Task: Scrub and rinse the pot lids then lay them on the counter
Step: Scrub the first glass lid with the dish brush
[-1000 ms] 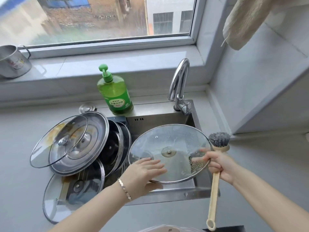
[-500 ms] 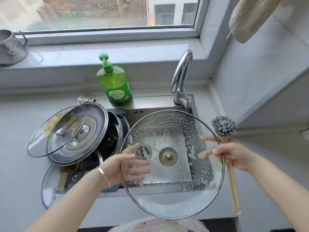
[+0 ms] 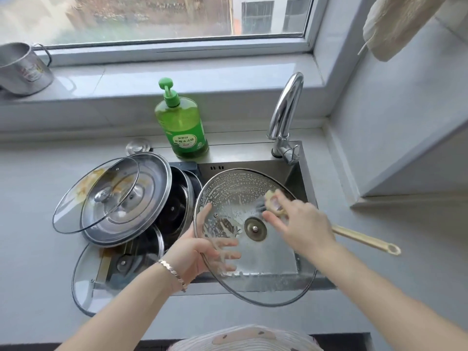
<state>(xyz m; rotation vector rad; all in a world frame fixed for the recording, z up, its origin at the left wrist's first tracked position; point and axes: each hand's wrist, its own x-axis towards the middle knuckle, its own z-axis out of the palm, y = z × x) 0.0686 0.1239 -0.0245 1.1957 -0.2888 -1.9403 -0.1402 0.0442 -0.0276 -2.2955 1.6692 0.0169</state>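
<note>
Item: glass lid (image 3: 268, 282), sudsy, tilted over the sink (image 3: 253, 165). Your left hand (image 3: 202, 249) pinches its rim, fingers spread beneath. Your right hand (image 3: 301, 224) curls round the dish brush (image 3: 364, 239). Step: scrubbing. Next, likely: rinse under the tap (image 3: 286, 110) behind the sink.

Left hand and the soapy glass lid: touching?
Touching. Head view: the left hand grips the soapy glass lid at its rim, thumb on top, fingers seen through the glass beneath.

Held lid (image 3: 253, 230) over sink (image 3: 240, 152) — lid stack (image 3: 126, 198) left of it; soap bottle (image 3: 181, 127) behind, faucet (image 3: 286, 107) rear right; mug (image 3: 22, 69) on windowsill (image 3: 177, 69), far left.
</note>
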